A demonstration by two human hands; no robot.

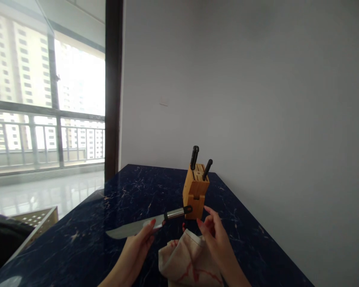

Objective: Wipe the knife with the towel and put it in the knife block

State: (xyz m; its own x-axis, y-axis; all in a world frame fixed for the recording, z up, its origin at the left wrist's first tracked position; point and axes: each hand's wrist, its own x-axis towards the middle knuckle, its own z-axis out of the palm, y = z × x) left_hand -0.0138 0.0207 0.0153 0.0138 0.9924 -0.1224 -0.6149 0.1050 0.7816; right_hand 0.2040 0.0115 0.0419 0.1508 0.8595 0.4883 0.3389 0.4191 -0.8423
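My left hand [140, 243] grips a kitchen knife [139, 227] by its blade, thumb on the upper face. The blade points left, and the steel and black handle [176, 213] points right, its end overlapping the knife block in view. My right hand [217, 239] holds a cream cloth [191, 259] with red markings, which hangs down at the bottom of the view. Its thumb and index finger are apart above the cloth; the other fingers are partly hidden. Beyond both hands stands a wooden knife block [196, 191] with black-handled tools [194, 157] in its slots.
The dark blue marbled table [131, 199] stretches away from me, with a grey wall [257, 119] along its right side. On the left are a perforated light crate [43, 223] with something black in it, and a large window [48, 99].
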